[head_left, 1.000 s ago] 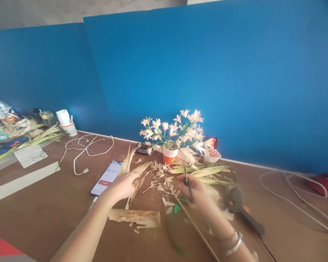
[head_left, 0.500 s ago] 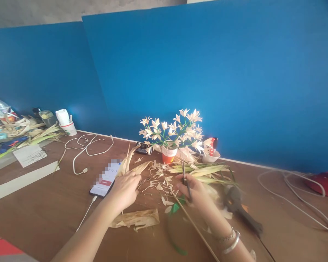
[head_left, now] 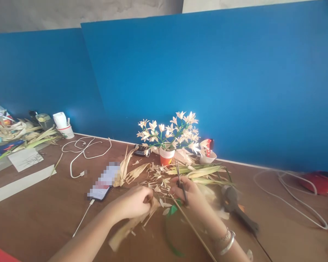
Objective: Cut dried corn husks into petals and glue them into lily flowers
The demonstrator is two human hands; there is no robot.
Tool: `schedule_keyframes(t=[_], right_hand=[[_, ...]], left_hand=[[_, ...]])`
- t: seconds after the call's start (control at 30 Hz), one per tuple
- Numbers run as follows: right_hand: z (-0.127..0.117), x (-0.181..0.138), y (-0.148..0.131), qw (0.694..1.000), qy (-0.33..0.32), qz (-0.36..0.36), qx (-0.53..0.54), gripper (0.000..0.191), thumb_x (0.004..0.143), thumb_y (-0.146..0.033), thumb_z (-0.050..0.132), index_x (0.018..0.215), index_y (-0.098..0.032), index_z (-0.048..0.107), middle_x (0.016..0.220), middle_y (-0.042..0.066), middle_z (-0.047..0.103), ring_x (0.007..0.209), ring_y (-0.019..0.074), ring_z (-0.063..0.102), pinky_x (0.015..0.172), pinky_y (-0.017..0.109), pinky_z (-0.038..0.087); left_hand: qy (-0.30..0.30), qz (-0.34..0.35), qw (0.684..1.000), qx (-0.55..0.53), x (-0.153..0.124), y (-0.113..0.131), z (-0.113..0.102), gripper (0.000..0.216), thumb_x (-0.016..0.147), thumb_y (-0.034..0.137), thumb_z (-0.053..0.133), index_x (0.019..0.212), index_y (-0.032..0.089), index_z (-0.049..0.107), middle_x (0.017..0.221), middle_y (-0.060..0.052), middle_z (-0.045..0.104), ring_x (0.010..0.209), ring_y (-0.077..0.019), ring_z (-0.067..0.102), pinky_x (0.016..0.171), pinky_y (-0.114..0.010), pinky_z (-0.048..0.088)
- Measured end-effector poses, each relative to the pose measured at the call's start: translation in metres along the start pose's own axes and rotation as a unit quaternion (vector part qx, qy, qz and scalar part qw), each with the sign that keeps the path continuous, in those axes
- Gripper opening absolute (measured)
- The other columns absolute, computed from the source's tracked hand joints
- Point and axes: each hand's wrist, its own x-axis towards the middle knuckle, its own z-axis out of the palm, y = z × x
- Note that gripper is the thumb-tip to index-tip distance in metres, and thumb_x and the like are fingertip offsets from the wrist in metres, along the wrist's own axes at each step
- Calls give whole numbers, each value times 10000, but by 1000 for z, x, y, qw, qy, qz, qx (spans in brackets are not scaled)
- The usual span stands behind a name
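My left hand [head_left: 138,202] is closed on one end of a dried corn husk [head_left: 125,233], which tilts up off the table and is smeared by motion. In my right hand [head_left: 187,191] is a pair of scissors [head_left: 177,169], blades pointing up and away from me. Small cut husk petals [head_left: 157,182] lie scattered between and beyond the hands. A thin stick [head_left: 192,227] and a green tape strip [head_left: 172,210] rest near the right hand. Behind them stands a paper cup [head_left: 167,157] holding white husk flowers [head_left: 168,131] on green stems.
A phone [head_left: 102,182] with a charging cable lies left of the hands. Long pale leaves [head_left: 205,171] and a dark glue gun [head_left: 237,209] are on the right. A white cable [head_left: 84,154] loops at the back left. A blue panel [head_left: 207,72] borders the table.
My left hand has moved right and toward me from the husks beside the phone, and has lifted the flat husk by one end. The right hand still holds the scissors.
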Motion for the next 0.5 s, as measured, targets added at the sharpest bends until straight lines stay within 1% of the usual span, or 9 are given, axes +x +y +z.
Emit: schedule_keyframes(t=[0.07, 0.13, 0.2, 0.27, 0.37, 0.43, 0.5], right_hand=[[4, -2, -1, 999, -23, 8, 21, 340, 644, -339, 750, 882, -175, 571, 595, -67, 505, 529, 83, 423, 495, 213, 306], [8, -3, 0, 997, -60, 19, 46, 387, 615, -338, 774, 897, -172, 567, 621, -62, 524, 546, 85, 440, 520, 215, 327], [12, -1, 4, 994, -83, 17, 64, 438, 570, -322, 802, 908, -174, 566, 667, -48, 559, 583, 95, 473, 554, 221, 354], [15, 1, 8, 994, -79, 0, 73, 428, 544, -285, 806, 884, -178, 569, 673, -49, 563, 588, 93, 471, 562, 220, 357], [18, 4, 14, 996, -53, -16, 72, 342, 550, -227, 762, 828, -177, 569, 584, -80, 508, 528, 74, 417, 523, 207, 324], [18, 6, 17, 997, -50, -12, 64, 307, 565, -218, 729, 822, -175, 566, 532, -86, 495, 498, 74, 405, 498, 207, 311], [17, 6, 19, 997, -53, -8, 60, 297, 569, -215, 710, 823, -174, 561, 510, -81, 514, 486, 82, 423, 485, 209, 316]], left_hand=[[32, -45, 997, -50, 2, 3, -11, 174, 675, 217, 531, 791, 227, 661, 666, 6, 623, 595, -177, 551, 530, -233, 327], [63, -75, 990, -98, 5, 6, -15, 272, 701, 285, 556, 943, 212, 657, 778, -9, 663, 677, -189, 588, 576, -235, 368], [78, -98, 981, -146, 8, 9, -13, 402, 719, 331, 570, 1096, 198, 616, 875, -30, 683, 752, -205, 611, 618, -245, 402], [64, -118, 972, -193, 10, 11, -6, 478, 730, 341, 572, 1182, 184, 570, 883, -37, 690, 743, -206, 618, 618, -254, 421], [40, -126, 962, -237, 13, 13, 4, 422, 740, 349, 573, 1127, 183, 600, 838, -34, 690, 684, -198, 615, 578, -254, 420], [52, -112, 959, -257, 14, 15, 6, 384, 734, 355, 592, 1081, 195, 620, 860, -38, 692, 738, -211, 624, 590, -252, 425], [75, -80, 956, -273, 14, 19, 4, 356, 724, 330, 607, 1058, 207, 622, 915, -33, 690, 831, -220, 624, 649, -251, 436]])
